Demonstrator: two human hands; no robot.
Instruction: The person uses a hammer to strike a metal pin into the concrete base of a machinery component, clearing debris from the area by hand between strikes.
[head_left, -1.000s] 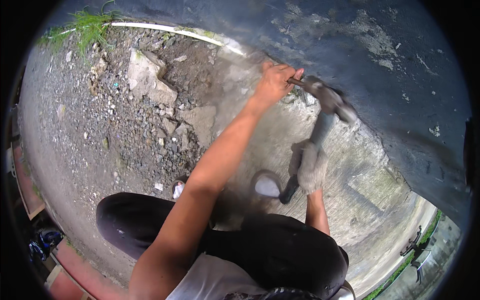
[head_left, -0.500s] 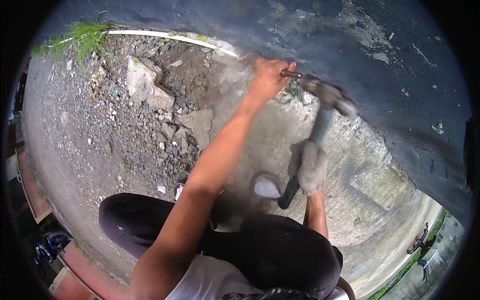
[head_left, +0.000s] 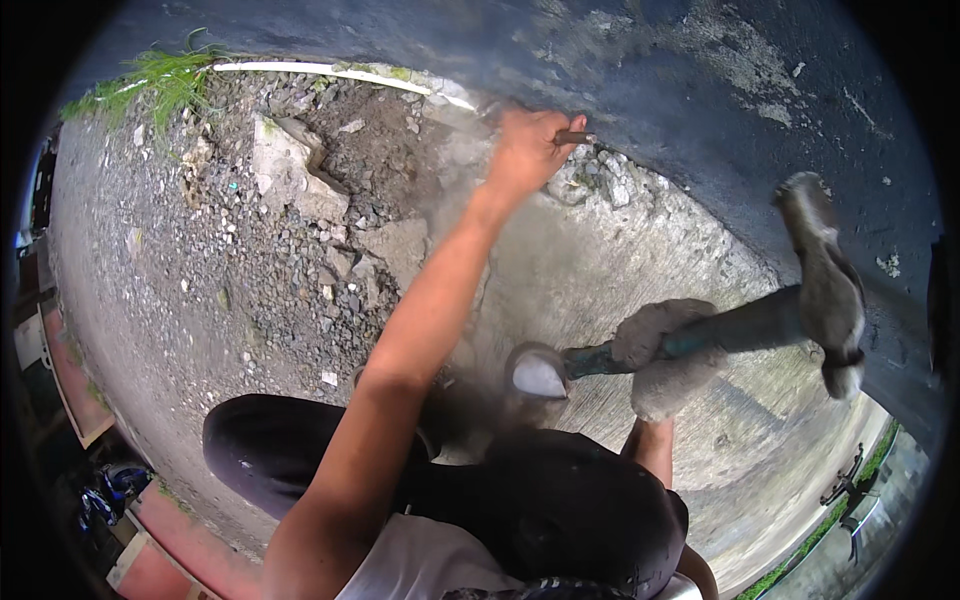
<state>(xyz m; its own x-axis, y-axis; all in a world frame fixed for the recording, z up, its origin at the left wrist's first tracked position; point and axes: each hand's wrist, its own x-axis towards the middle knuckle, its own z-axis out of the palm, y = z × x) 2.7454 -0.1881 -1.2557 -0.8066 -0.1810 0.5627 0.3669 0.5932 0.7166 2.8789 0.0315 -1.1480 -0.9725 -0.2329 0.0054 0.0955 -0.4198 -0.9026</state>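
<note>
A hammer (head_left: 735, 332) with a dull metal head and a dark greenish handle is gripped by my right hand (head_left: 678, 375), which wears a grey work glove. Its head is swung out to the right, in front of the dark wall. My bare left hand (head_left: 530, 150) is wrapped round a metal chisel (head_left: 576, 138), whose struck end points right, away from the fist. The chisel's other end is hidden behind the hand, down by the broken edge of the concrete slab (head_left: 640, 260) along the wall's foot. Apart from the chisel, the hammer touches nothing.
Along the top and right runs a dark painted wall (head_left: 700, 120). Gravel (head_left: 270, 270) and a large broken concrete piece (head_left: 285, 165) lie left. A white pipe (head_left: 320, 68) follows the wall's foot beside a grass tuft (head_left: 180, 80). Dust blurs the ground near my feet.
The hammer has moved from against the chisel's end out to the right, with my right hand lower and turned. My left hand stays almost in place on the chisel.
</note>
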